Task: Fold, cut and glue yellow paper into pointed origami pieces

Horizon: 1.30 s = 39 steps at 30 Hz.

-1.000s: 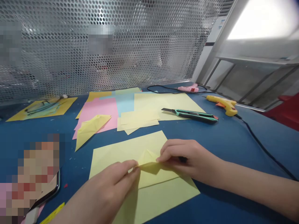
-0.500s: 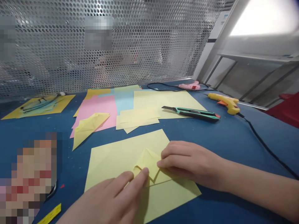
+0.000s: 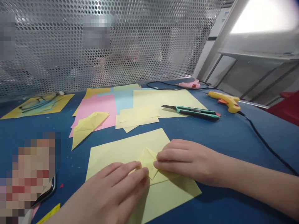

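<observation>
A small piece of folded yellow paper lies on a larger pale yellow sheet, its diamond-like folds facing up. My left hand presses its left side, with thumb and fingers closed on the paper. From the right, my right hand pinches the opposite side between thumb and fingers. Parts of the folded paper are hidden under both hands. Farther off to the left, another folded yellow paper piece rests partly over a pink sheet.
A green-and-black utility knife, blade out, lies across pale yellow paper. Small yellow pieces sit beside it. Yellow and pink glue guns lie right. A perforated metal panel stands behind. A pixelated patch covers the left.
My left fingers have come down over the lifted left flap, which now lies flatter. My right fingers have slid slightly left along the folded paper.
</observation>
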{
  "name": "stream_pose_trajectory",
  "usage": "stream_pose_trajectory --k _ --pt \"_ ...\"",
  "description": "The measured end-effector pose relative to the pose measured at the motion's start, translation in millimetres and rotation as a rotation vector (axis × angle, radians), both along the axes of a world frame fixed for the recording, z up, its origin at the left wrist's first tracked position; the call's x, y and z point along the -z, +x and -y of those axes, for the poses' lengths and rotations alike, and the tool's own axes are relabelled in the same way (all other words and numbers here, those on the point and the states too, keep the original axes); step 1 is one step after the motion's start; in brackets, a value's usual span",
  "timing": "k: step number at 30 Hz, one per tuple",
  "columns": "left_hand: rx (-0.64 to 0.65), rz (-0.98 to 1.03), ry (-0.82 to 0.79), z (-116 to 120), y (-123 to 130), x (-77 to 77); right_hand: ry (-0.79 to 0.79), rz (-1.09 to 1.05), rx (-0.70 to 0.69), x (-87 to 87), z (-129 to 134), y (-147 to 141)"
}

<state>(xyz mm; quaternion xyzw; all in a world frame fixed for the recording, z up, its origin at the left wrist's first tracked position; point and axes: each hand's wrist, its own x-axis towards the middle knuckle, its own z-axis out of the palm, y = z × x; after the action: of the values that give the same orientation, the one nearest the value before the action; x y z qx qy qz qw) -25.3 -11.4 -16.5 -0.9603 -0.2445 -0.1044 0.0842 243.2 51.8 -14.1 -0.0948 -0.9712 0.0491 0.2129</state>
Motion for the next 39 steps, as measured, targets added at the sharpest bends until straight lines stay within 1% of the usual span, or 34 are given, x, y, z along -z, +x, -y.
stream_pose_trajectory --k 2,4,6,8,10,13,17,20,22,25,28,31,33,35,37,39 --pt "-0.024 -0.036 -0.025 0.1 -0.7 -2.3 -0.002 0.007 -0.012 0.7 -0.5 0.0" --pt "-0.077 -0.048 -0.087 0.9 -2.6 -5.0 -0.021 0.009 -0.014 2.2 -1.3 0.0" --pt "-0.117 -0.015 -0.137 1.5 -5.3 -6.9 -0.042 -0.001 -0.015 3.4 -2.0 0.1" --pt "-0.117 0.022 -0.149 1.3 -7.9 -7.7 -0.053 -0.01 -0.02 4.1 -2.7 0.4" --pt "-0.099 0.036 -0.133 0.6 -9.5 -7.6 -0.062 -0.017 -0.025 4.5 -3.2 0.8" --pt "-0.099 0.004 -0.122 -0.1 -9.5 -7.0 -0.081 -0.017 -0.026 4.7 -3.3 1.2" --pt "-0.109 -0.014 -0.061 0.6 -5.4 -9.7 -0.117 -0.023 -0.023 2.1 -3.6 0.7" --pt "-0.108 -0.06 -0.078 0.6 -2.3 -13.1 -0.127 -0.01 -0.043 -0.9 -5.0 0.6" --pt "-0.076 -0.059 -0.06 0.7 -1.4 -12.0 -0.109 0.013 -0.053 -1.9 -6.5 0.9" --pt "-0.031 0.022 0.045 2.5 -1.0 -3.6 -0.055 0.022 -0.072 -1.5 -8.2 1.0" --pt "-0.043 0.058 0.144 5.0 0.7 1.6 0.024 0.009 -0.088 -0.8 -7.8 0.2" --pt "-0.074 -0.018 0.117 4.0 3.9 -6.1 0.084 -0.004 -0.079 -0.4 -6.7 -0.8" --pt "-0.055 -0.045 0.098 0.9 6.4 -13.9 0.098 -0.003 -0.092 0.0 -6.8 -0.6" --pt "-0.015 -0.038 0.116 -2.5 8.7 -18.1 0.099 0.006 -0.111 0.7 -7.6 0.1" --pt "-0.01 0.011 0.158 -4.3 9.8 -17.2 0.093 0.013 -0.121 1.3 -8.6 0.8" --pt "-0.007 0.029 0.164 -3.7 9.2 -13.6 0.086 0.005 -0.123 1.1 -9.1 0.7"
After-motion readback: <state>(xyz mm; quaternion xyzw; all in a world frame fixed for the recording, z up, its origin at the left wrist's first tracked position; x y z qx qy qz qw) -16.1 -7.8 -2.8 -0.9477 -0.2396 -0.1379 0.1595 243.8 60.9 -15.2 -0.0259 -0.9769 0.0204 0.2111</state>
